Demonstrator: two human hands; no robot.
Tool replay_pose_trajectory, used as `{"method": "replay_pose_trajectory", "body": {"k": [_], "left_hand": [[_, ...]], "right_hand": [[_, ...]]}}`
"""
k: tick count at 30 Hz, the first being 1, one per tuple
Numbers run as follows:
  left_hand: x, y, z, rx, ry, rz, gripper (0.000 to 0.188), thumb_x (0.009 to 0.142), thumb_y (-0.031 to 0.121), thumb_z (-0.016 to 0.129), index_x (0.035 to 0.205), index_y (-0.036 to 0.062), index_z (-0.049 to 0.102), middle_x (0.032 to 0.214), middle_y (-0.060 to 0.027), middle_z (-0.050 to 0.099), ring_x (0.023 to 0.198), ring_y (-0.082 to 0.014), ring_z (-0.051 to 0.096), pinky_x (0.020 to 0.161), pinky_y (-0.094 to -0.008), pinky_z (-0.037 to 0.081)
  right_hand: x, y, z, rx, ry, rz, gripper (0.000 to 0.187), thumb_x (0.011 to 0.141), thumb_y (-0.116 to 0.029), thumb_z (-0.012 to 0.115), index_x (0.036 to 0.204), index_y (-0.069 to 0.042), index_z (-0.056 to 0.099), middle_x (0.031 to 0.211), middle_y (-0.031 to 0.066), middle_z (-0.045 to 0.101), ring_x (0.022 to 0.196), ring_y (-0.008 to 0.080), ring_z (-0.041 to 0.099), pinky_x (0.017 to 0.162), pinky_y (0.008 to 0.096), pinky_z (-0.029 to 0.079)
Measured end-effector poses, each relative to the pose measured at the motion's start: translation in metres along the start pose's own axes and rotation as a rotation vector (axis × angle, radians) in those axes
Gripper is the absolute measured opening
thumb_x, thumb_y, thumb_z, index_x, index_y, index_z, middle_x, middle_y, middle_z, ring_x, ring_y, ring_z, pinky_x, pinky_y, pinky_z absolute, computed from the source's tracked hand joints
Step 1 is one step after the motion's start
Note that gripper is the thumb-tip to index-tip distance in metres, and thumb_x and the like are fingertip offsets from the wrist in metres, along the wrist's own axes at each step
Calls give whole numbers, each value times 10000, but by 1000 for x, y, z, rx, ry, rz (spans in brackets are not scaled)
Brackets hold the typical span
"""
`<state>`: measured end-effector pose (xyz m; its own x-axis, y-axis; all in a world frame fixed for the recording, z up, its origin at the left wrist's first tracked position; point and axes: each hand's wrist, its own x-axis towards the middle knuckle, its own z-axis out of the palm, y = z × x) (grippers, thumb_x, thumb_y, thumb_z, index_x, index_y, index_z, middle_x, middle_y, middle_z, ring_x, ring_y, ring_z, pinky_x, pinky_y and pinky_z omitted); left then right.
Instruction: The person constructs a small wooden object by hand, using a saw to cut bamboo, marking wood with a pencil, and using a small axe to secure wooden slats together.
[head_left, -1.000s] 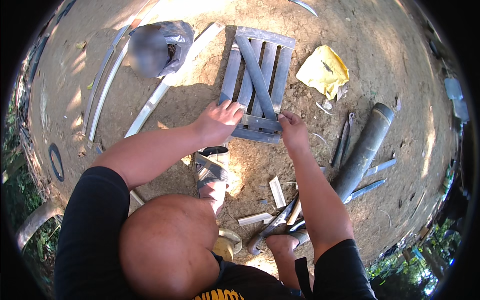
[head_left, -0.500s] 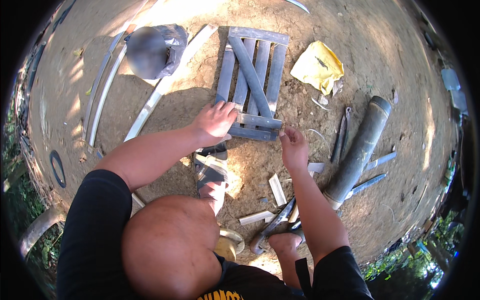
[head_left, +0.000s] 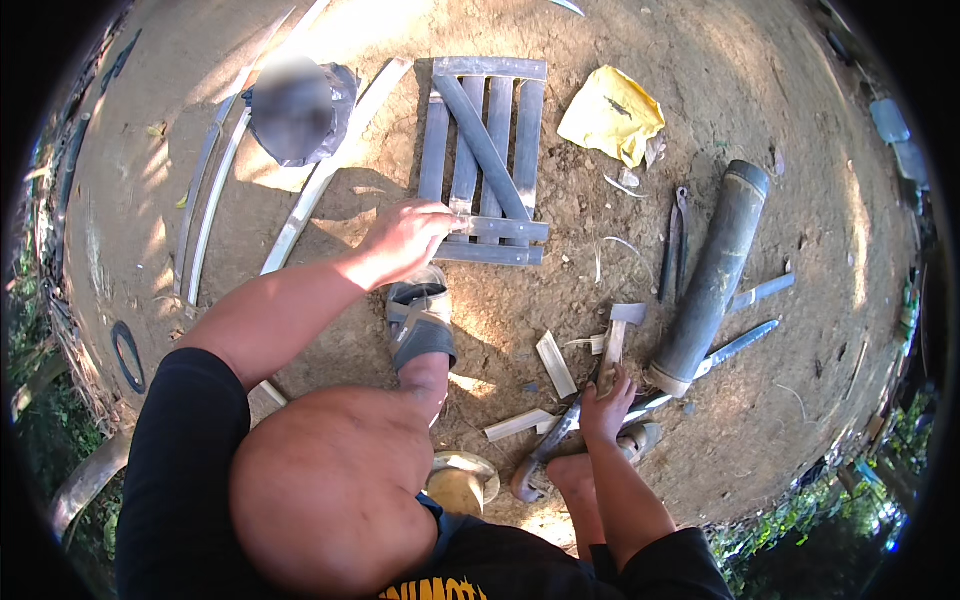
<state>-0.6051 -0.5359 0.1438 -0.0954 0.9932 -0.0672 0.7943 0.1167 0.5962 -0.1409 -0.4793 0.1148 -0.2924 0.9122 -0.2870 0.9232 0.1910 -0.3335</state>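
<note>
A slatted frame of dark split bamboo (head_left: pixel 467 140) lies flat on the dirt, with a diagonal strip (head_left: pixel 487 150) across its uprights. My left hand (head_left: pixel 405 240) is at its near left corner, fingers closed on the end of the lower cross slat (head_left: pixel 510 229). Down by my right foot, my right hand (head_left: pixel 608 402) has its fingers around the wooden handle of a small hatchet (head_left: pixel 613 345), whose metal head points away from me. Beneath that hand, a long dark-handled blade tool (head_left: pixel 545 450) is partly hidden.
A thick bamboo tube (head_left: pixel 712 275) lies at the right, beside pliers (head_left: pixel 676 240) and a knife (head_left: pixel 740 345). Pale bamboo offcuts (head_left: pixel 555 363) are scattered near the hatchet. Beyond are a yellow sheet (head_left: pixel 615 115), a dark plastic bag (head_left: pixel 345 100) and long bamboo strips (head_left: pixel 325 175).
My right hand has left the right end of the cross slat, come back toward me and closed on the hatchet's handle. My left hand stays at the frame's left corner.
</note>
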Motion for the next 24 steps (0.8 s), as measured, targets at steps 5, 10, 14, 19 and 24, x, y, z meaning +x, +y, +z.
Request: {"method": "replay_pose_trajectory", "body": {"k": [5,10,14,19,24], "left_hand": [[31,22,-19,-140,28,-122,241,1004,171,651,1190,60,755,1023,-120,765,924,-221,736,839,-336,577],[75,23,-11,-507,62,-389,275,989,240,683,1186,65,761,1052,-101,770,973,-192,717,878,-345,552],[105,15,27,-642,214,-476,230,967,203,732,1127,44,774,960,-68,760,852,-141,675,806,-306,542],[102,-20,97,-855,434,-584,204,961,190,746,1072,22,773,914,-36,766,792,-104,670,738,-284,540],[110,-16,134,-446,578,-640,146,972,110,724,1067,2,750,915,-37,749,825,-84,669,770,-268,536]], "right_hand": [[15,24,-3,88,-126,73,630,780,-101,704,1358,-14,470,1210,253,533,1163,464,523,1026,531,432],[34,40,-4,167,-215,113,632,743,-65,667,1325,-2,429,1183,273,517,1135,487,525,1006,536,434],[52,66,-3,242,-246,75,621,748,-50,647,1315,26,405,1206,307,503,1156,521,505,1030,545,403],[66,66,9,271,-369,113,605,766,-44,628,1320,29,396,1211,319,515,1154,521,513,1028,538,402],[68,80,39,225,-390,71,606,776,-52,605,1332,16,374,1161,311,534,1099,516,537,983,559,411]]}}
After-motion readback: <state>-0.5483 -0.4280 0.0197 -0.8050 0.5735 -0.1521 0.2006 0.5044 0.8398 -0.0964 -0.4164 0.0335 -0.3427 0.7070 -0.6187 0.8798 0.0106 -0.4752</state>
